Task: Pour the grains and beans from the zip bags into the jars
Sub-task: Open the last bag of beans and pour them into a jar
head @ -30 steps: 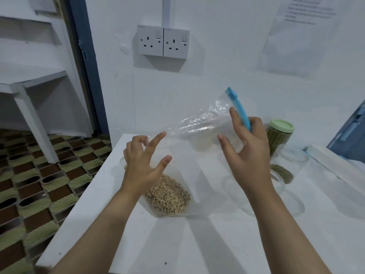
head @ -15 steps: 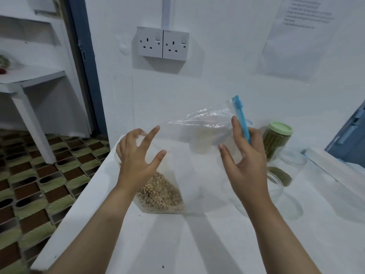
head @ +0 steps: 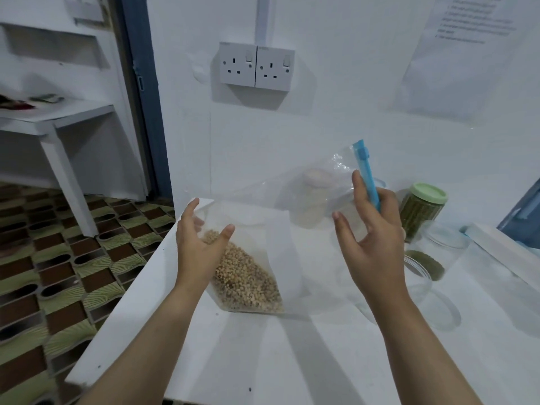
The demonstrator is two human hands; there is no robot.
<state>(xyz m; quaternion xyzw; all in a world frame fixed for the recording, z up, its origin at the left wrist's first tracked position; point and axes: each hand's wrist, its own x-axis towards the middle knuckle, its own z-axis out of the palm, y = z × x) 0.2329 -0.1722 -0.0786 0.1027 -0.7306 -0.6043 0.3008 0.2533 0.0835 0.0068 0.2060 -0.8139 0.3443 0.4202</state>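
Clear plastic zip bag (head: pixel 263 247) of tan beans (head: pixel 248 279) sits near the table's (head: pixel 292 361) left edge: your left hand (head: pixel 198 249) cups it, your right hand (head: pixel 371 238) pinches its blue zipper (head: pixel 366 173). 1 green-lidded jar (head: pixel 420 211) looks filled; pouring remains.

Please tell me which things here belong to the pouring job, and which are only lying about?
For the job: zip bag of beans, its blue zip strip, green-lidded jar, open jar, left hand, right hand.
Lying about: wall sockets, paper sheet, side shelf.
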